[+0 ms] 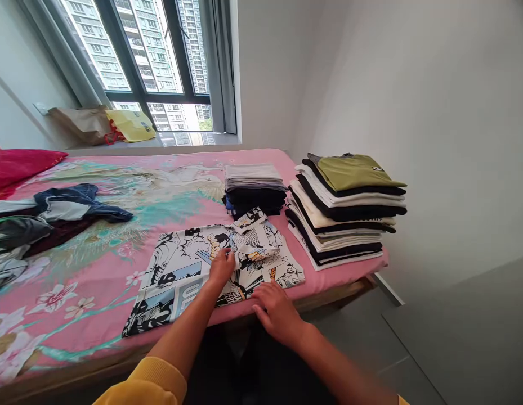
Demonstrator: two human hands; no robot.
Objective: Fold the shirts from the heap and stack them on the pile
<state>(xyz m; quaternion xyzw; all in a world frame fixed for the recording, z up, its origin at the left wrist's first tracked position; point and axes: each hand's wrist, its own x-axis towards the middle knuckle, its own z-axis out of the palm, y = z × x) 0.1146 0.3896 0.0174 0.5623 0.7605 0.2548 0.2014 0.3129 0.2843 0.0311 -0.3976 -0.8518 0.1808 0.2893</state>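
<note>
A black-and-white comic-print T-shirt point(193, 275) lies flat on the pink bedsheet point(71, 304), with one side folded over toward the middle. My left hand point(222, 267) is closed on the fabric at the fold. My right hand point(276, 309) rests at the shirt's lower edge near the bed's front side, its fingers apart and holding nothing. The shirt's collar area is bunched near the top, partly hidden by its own folds.
Two stacks of folded clothes stand to the right: a low grey-and-black stack point(255, 191) and a taller one topped by an olive T-shirt point(349, 180). A loose clothes pile point(54, 222) and a red pillow point(16, 169) lie at the left. Paper bags point(104, 125) sit on the windowsill behind.
</note>
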